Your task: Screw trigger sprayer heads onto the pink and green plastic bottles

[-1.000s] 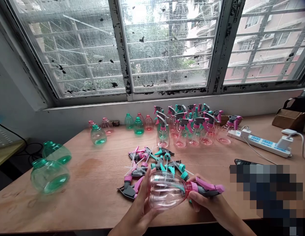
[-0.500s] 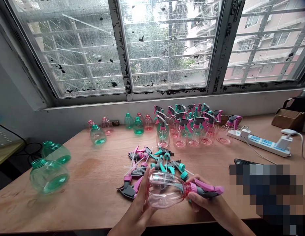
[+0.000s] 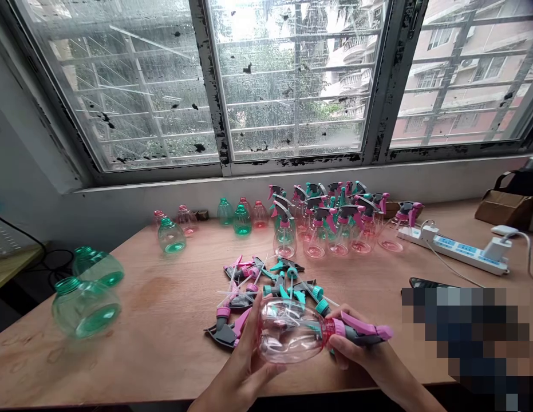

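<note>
A clear pink spray bottle (image 3: 292,332) lies sideways between my hands, above the front of the table. My left hand (image 3: 249,355) is wrapped round its base end. At the neck, my right hand (image 3: 350,343) grips the pink collar of the trigger sprayer (image 3: 364,329), which sits on the bottle mouth and points right. Just behind the bottle is a pile of loose sprayer heads, pink and grey ones (image 3: 223,326) on the left and teal ones (image 3: 298,294) on the right, with thin white tubes. My hands partly hide the pile's front.
Bottles with sprayers (image 3: 341,229) stand grouped at the back. Headless green bottles (image 3: 88,309) stand at left, and more green and pink ones (image 3: 241,220) near the wall. A power strip (image 3: 455,249) with cables lies right, near a phone-like black object (image 3: 429,282) and a brown bag (image 3: 506,200).
The left thumb has shifted slightly along the underside of the bottle. Otherwise both hands and the spray bottle stay almost in the same place.
</note>
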{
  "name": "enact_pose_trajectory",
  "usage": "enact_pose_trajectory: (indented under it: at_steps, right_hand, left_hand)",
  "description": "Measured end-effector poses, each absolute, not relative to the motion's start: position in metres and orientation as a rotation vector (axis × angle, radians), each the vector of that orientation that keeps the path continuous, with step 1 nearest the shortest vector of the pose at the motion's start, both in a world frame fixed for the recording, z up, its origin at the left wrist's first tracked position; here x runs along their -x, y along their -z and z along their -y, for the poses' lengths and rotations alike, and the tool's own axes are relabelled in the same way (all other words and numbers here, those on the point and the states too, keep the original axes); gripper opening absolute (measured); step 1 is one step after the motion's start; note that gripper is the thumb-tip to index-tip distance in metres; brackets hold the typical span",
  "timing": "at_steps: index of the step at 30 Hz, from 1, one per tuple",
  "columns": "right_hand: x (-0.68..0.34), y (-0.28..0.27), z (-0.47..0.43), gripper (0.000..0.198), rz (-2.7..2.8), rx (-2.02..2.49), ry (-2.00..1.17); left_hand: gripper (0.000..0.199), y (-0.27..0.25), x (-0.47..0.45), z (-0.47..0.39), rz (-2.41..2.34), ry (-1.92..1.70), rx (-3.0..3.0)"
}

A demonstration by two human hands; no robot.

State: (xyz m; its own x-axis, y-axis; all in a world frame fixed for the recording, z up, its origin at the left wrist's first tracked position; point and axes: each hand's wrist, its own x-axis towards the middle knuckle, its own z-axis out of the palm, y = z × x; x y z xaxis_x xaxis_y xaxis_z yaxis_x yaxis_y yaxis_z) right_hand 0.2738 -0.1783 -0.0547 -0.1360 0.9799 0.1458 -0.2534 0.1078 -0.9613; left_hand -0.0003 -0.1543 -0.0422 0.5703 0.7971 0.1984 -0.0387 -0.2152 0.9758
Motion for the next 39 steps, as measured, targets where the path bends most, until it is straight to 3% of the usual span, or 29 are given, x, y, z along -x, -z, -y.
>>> enact_pose_trajectory:
  at_steps: [5, 16, 22, 33, 39]
  right_hand:
    - [-0.2738, 0.0573, 0.1778, 0.029, 1.201, 0.855, -1.335]
    - [-0.2759, 0.0628, 0.1749, 0.026, 1.218, 0.830, -1.336]
    - [-0.2754, 0.0643, 0.1754, 0.028, 1.230, 0.826, -1.343]
    - [-0.2744, 0.0557, 0.1769, 0.029, 1.211, 0.831, -1.359]
    - [-0.2744, 0.0609, 0.1764, 0.033, 1.248, 0.874, -1.344]
  left_hand:
    - [0.111, 0.0444, 0.0002, 0.1542, -0.673, -0.880, -1.619]
    - [0.094, 0.0419, -0.0011, 0.1568, -0.679, -0.893, -1.621]
    - [0.107, 0.0454, 0.0014, 0.1541, -0.658, -0.886, -1.619]
    - [0.095, 0.0456, -0.0020, 0.1541, -0.632, -0.921, -1.628]
    - [0.111, 0.0427, -0.0009, 0.1537, -0.620, -0.905, -1.593]
